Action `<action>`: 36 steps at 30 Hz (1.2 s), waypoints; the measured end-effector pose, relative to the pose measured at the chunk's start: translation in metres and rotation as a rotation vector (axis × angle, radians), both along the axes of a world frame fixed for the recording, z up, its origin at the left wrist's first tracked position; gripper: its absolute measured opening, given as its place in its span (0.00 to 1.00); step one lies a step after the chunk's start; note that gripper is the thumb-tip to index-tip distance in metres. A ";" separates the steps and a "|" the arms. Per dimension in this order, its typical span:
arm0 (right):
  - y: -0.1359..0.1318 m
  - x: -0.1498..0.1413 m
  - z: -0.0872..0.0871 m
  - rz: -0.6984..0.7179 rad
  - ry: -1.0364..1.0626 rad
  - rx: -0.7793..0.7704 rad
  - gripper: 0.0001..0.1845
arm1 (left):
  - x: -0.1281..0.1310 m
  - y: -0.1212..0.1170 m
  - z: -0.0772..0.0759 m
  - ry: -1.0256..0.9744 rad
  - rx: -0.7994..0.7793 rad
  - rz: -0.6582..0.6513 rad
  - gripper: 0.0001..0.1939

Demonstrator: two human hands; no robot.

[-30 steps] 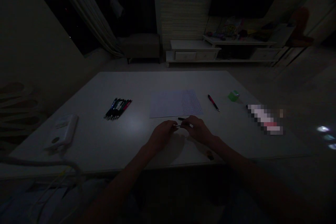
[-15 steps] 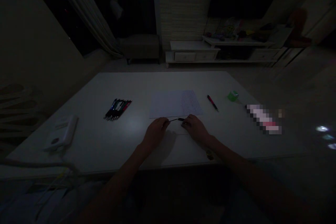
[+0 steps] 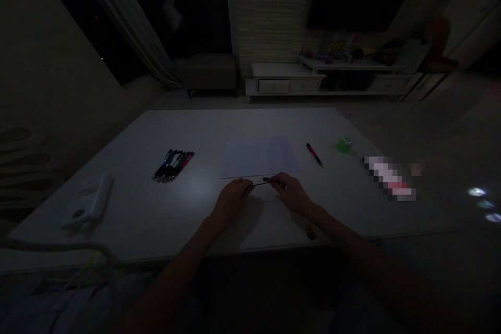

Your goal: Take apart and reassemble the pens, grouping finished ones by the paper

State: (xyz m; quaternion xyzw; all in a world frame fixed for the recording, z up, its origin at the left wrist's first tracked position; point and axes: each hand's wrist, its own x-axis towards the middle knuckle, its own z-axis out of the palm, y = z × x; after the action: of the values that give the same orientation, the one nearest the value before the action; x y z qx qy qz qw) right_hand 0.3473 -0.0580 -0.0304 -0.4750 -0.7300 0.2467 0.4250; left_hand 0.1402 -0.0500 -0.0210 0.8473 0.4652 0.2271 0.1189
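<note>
Dim tabletop (image 3: 156,214), sheet's writing (image 3: 279,155) probably illegible

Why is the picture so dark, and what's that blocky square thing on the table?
In the head view, the room is dim, with pale glare on the white table. The left hand throws a soft shadow. The thin black pen looks small and dim. The blocky patch is pixelated, so what lies there cannot be told.
</note>
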 end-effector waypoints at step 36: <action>-0.002 -0.012 0.003 0.052 0.018 -0.055 0.07 | 0.010 -0.003 -0.001 -0.009 -0.048 -0.080 0.09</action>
State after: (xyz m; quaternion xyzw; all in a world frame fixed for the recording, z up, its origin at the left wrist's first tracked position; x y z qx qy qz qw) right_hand 0.3355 -0.0598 -0.0276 -0.4651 -0.7312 0.2819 0.4118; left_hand 0.1506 -0.0532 -0.0217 0.8610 0.4357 0.2148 0.1506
